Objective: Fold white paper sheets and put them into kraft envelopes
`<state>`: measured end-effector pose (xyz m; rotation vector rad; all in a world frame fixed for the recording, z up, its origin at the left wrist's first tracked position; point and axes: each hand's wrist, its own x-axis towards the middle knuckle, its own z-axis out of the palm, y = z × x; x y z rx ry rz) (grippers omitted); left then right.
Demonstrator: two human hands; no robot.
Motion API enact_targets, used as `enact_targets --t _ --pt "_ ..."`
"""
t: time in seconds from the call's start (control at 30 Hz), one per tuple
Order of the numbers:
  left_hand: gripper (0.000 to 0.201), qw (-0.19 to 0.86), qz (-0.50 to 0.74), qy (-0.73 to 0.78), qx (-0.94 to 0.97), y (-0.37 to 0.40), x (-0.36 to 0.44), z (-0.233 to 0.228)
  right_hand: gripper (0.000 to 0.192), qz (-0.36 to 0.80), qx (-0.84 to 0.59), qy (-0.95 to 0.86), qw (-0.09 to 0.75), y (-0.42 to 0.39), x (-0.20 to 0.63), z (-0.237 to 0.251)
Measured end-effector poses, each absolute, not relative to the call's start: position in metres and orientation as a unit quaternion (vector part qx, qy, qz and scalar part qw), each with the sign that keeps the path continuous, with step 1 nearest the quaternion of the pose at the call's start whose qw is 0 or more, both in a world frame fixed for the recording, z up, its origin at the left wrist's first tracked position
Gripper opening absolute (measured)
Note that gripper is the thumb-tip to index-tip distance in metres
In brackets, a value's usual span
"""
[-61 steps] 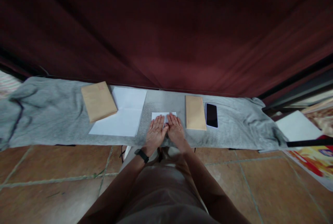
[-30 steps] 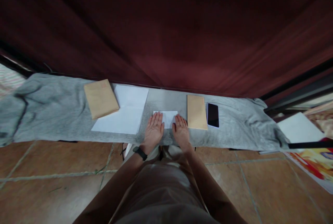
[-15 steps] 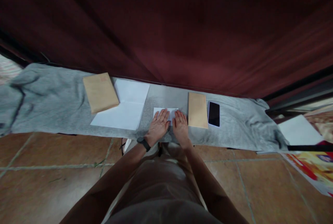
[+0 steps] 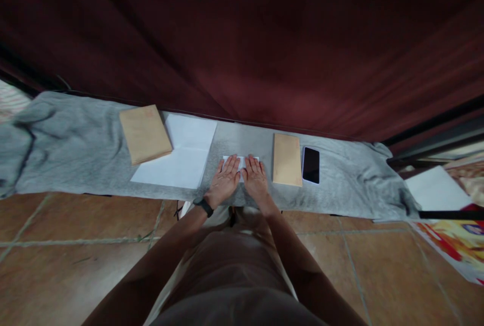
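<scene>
A small folded white paper (image 4: 242,159) lies on a grey cloth (image 4: 75,154) spread over the floor. My left hand (image 4: 225,180), with a black band on its wrist, lies flat on the paper's left part, fingers spread. My right hand (image 4: 255,178) presses flat on its right part, thumb touching the left hand. Only the paper's far edge shows past my fingertips. Neither hand grips anything.
A tan envelope (image 4: 287,166) and a black phone (image 4: 311,165) lie right of my hands. To the left a larger tan envelope (image 4: 144,133) overlaps a white sheet (image 4: 179,159). A dark red curtain (image 4: 242,43) hangs behind. More paper (image 4: 434,189) lies at the right.
My hands were apart on the folded paper's two ends a second ago; they have slid together over its middle and now cover most of it.
</scene>
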<state>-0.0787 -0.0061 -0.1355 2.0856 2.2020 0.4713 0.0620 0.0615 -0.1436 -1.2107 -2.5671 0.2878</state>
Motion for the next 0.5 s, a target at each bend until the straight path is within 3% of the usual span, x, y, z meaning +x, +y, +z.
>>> enact_targets --t 0.5 --pt "0.062 0.012 0.141 0.787 0.6 -0.026 -0.089 -0.135 0.055 0.073 -0.454 -0.871 0.171 0.055 0.075 -0.149"
